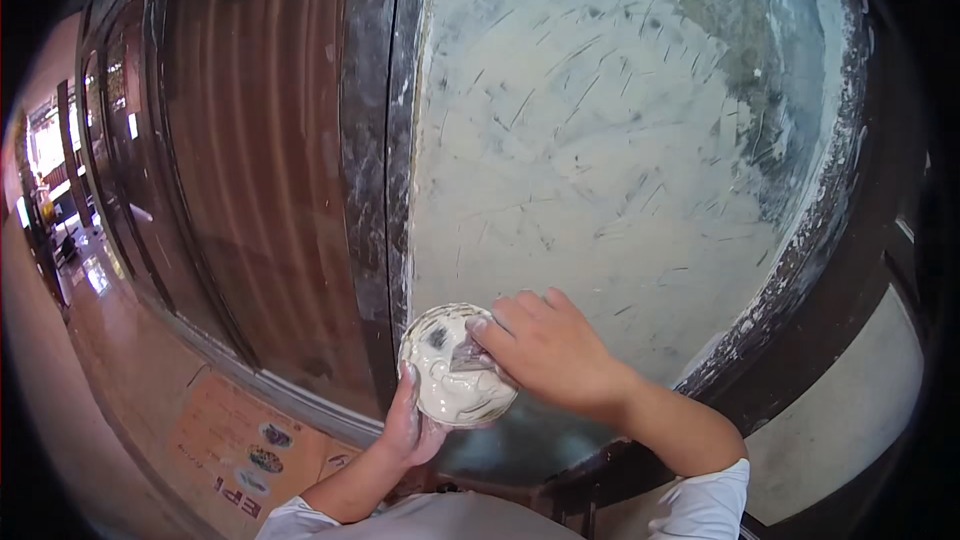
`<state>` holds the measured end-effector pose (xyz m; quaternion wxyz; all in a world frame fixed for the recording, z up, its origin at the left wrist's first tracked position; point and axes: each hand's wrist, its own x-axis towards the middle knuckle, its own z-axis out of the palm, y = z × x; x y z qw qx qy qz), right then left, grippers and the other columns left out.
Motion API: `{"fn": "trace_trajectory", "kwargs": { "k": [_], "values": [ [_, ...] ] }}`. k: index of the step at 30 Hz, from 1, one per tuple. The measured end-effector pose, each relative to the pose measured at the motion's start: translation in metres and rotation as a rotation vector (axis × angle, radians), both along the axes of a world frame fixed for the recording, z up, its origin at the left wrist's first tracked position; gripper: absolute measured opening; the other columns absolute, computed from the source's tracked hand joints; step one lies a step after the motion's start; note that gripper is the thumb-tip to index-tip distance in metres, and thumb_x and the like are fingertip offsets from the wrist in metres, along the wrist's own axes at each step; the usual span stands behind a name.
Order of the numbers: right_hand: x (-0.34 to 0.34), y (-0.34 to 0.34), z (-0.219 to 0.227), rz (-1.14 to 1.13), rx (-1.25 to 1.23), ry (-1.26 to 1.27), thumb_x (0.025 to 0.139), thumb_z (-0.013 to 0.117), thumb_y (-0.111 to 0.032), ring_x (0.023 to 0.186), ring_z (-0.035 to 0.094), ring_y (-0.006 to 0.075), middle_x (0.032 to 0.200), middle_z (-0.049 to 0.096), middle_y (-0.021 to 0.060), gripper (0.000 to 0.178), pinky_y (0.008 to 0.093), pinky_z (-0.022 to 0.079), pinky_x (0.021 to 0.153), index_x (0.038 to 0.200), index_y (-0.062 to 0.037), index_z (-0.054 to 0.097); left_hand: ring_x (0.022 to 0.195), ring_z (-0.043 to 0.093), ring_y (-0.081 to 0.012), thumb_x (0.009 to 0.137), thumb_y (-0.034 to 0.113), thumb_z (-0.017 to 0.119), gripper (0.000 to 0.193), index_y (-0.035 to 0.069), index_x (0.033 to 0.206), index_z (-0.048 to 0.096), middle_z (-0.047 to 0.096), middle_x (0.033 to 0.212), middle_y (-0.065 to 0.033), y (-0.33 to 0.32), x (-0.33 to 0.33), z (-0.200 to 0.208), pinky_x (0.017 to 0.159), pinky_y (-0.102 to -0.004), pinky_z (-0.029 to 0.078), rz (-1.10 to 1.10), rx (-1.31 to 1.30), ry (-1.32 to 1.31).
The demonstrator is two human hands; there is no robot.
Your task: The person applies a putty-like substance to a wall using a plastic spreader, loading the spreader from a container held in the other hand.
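So there's a small round bowl [457,365] full of white paste, held up close to the bottom left corner of a big wall panel [600,160] that's smeared all over with the same white stuff. Left hand [408,428] cups the bowl from underneath, fingers wrapped up around its left rim. Right hand [548,348] comes in over the top, fingers pinched together on a small scraper [468,355] that's dipped into the paste. Dark frame [383,140] runs up just left of the bowl, and past that a brown ribbed shutter [260,140]. Down below on the left, a shiny tiled floor [130,360] with an orange mat [240,440] with pictures on it.
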<state>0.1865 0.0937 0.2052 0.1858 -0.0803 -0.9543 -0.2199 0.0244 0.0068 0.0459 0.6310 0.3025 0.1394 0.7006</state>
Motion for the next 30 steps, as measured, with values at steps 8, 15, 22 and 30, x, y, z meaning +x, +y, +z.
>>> {"fn": "trace_trajectory", "kwargs": {
  "k": [8,15,22,30],
  "values": [
    [-0.026,0.010,0.065,0.067,0.014,0.220,0.080,0.070,-0.024,0.085,0.057,0.0293,0.089,0.056,0.0100,0.036,0.0415,0.044,0.071,0.109,-0.0074,0.057,0.134,0.036,-0.0510,0.097,0.060,0.036,0.074,0.016,0.154,0.017,0.025,0.155,-0.0199,0.007,-0.054,0.021,0.093,-0.0761,0.040,-0.134,0.185,-0.339],
    [-0.046,0.033,0.168,0.036,0.315,0.645,0.080,0.072,-0.028,0.088,0.061,0.0351,0.096,0.060,0.0148,0.044,0.0445,0.048,0.077,0.114,-0.0070,0.052,0.139,0.025,-0.0536,0.099,0.058,0.031,0.070,0.018,0.155,0.016,0.015,0.159,-0.0198,0.007,-0.090,0.020,0.095,-0.0792,0.035,-0.247,0.270,-0.572],
    [-0.068,0.060,0.291,-0.275,0.397,0.783,0.085,0.071,-0.042,0.091,0.064,0.0385,0.099,0.066,0.0213,0.055,0.0440,0.049,0.079,0.118,-0.0034,0.051,0.138,0.025,-0.0542,0.098,0.053,0.037,0.071,0.017,0.155,0.016,0.016,0.158,-0.0212,0.004,-0.111,0.004,0.093,-0.0806,0.035,-0.227,0.226,-0.589],
    [-0.059,0.100,0.335,-0.509,0.460,0.778,0.086,0.068,-0.047,0.096,0.064,0.0412,0.102,0.067,0.0238,0.059,0.0465,0.050,0.081,0.121,-0.0035,0.049,0.139,0.024,-0.0542,0.099,0.050,0.037,0.070,0.015,0.155,0.015,0.016,0.158,-0.0212,0.000,-0.134,-0.007,0.094,-0.0812,0.033,-0.227,0.217,-0.596]
  ]
}}
